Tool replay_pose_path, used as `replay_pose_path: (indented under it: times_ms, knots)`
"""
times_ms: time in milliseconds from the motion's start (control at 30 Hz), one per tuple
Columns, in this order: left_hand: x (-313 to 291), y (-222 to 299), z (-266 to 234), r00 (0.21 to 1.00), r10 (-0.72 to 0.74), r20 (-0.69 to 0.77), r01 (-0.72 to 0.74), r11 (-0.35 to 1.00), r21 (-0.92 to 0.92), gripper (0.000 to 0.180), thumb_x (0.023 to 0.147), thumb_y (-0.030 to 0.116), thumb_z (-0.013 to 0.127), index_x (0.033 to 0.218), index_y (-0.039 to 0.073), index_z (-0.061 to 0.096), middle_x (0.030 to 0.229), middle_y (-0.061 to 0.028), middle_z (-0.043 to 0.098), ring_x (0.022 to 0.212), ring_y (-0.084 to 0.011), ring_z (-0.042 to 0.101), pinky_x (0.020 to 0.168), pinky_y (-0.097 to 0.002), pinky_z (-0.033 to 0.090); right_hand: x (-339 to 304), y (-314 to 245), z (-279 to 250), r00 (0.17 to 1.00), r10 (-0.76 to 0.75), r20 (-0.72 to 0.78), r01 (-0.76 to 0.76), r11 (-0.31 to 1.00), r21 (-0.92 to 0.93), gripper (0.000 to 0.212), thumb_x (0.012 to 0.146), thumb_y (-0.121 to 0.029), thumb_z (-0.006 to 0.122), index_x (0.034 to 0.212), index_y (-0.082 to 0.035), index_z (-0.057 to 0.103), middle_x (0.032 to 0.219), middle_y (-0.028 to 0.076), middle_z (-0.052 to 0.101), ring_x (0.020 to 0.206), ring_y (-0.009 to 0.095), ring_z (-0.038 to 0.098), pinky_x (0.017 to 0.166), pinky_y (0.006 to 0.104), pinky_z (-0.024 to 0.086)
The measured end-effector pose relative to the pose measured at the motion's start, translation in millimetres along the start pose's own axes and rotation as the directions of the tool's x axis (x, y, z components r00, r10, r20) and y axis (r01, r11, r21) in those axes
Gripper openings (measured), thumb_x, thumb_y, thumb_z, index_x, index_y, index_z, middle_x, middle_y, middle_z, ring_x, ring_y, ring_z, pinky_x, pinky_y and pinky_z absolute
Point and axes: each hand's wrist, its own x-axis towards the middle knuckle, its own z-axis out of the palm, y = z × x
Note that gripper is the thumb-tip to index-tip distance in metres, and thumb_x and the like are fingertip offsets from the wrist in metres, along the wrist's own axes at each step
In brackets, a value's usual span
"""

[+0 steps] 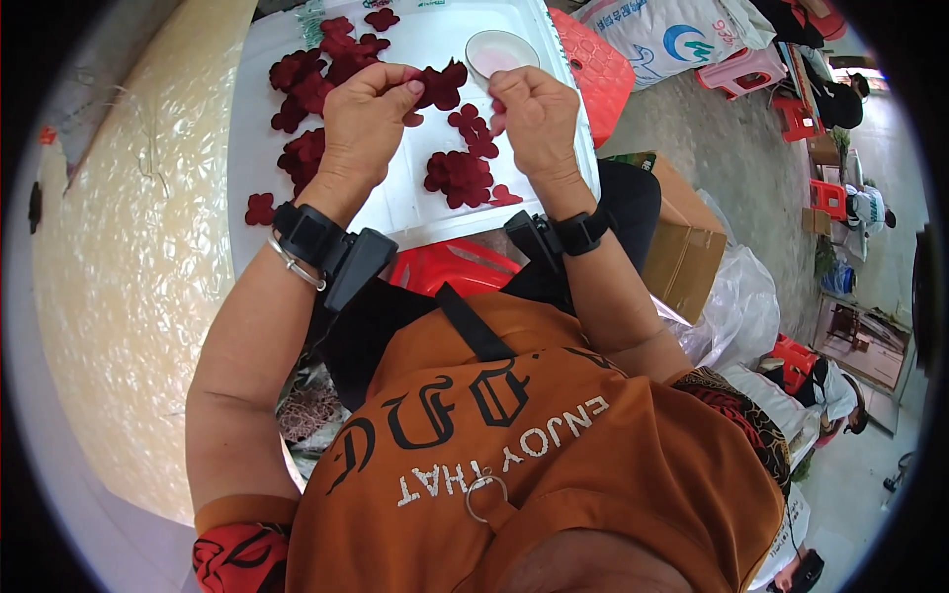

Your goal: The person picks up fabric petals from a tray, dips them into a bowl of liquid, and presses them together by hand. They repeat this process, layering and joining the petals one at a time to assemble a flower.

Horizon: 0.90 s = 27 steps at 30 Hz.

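My left hand [364, 119] is closed, pinching a dark red flower-shaped petal piece [442, 86] between thumb and fingers. To its right, my right hand [542, 114] is closed too, with its fingertips bent down beside a small round white dish [502, 51]. Something reddish shows at those fingertips, but I cannot make out what it is. Below and between the hands lies a pile of dark red petal pieces [459, 179] on a white tray [420, 222]. More petal pieces [300, 79] are spread over the tray's left side, partly behind my left hand.
A red stool [455, 265] shows under the tray's near edge, and another red seat [598, 74] stands at its right. A cardboard box [684, 262] and clear plastic bag [736, 301] are by my right arm. Shiny cream sheeting [138, 257] covers the left. People sit farther right.
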Motion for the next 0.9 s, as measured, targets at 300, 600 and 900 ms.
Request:
replay_pose_path:
  times_ms: [300, 600, 900]
  knots:
    - [-6, -5, 3, 0.973, 0.167, 0.157, -0.192, 0.969, 0.157, 0.012, 0.079, 0.001, 0.061, 0.091, -0.001, 0.062, 0.084, -0.0056, 0.063, 0.073, -0.0120, 0.060, 0.066, -0.0229, 0.050, -8, -1, 21, 0.993, 0.081, 0.086, -0.095, 0.979, 0.179, 0.015, 0.079, -0.012, 0.061, 0.079, 0.003, 0.058, 0.060, 0.006, 0.055, 0.047, 0.009, 0.051, 0.043, 0.0207, 0.043]
    - [0, 4, -2, 0.976, 0.013, 0.219, -0.002, 0.999, -0.049, 0.018, 0.077, -0.003, 0.061, 0.094, -0.005, 0.059, 0.089, -0.0098, 0.062, 0.077, -0.0154, 0.061, 0.072, -0.0264, 0.052, 0, 4, 19, 0.986, 0.109, 0.125, -0.148, 0.917, 0.370, 0.010, 0.080, -0.007, 0.060, 0.079, 0.003, 0.058, 0.060, 0.005, 0.056, 0.049, 0.010, 0.053, 0.046, 0.0219, 0.047]
    - [1, 10, -1, 0.940, -0.126, 0.316, 0.207, 0.949, -0.239, 0.022, 0.077, -0.001, 0.063, 0.097, -0.008, 0.056, 0.087, -0.0144, 0.061, 0.074, -0.0203, 0.063, 0.068, -0.0279, 0.055, 2, -3, -1, 0.959, 0.007, 0.282, -0.053, 0.986, 0.157, 0.014, 0.080, -0.010, 0.063, 0.084, 0.003, 0.062, 0.064, 0.005, 0.059, 0.052, 0.009, 0.055, 0.048, 0.0203, 0.047]
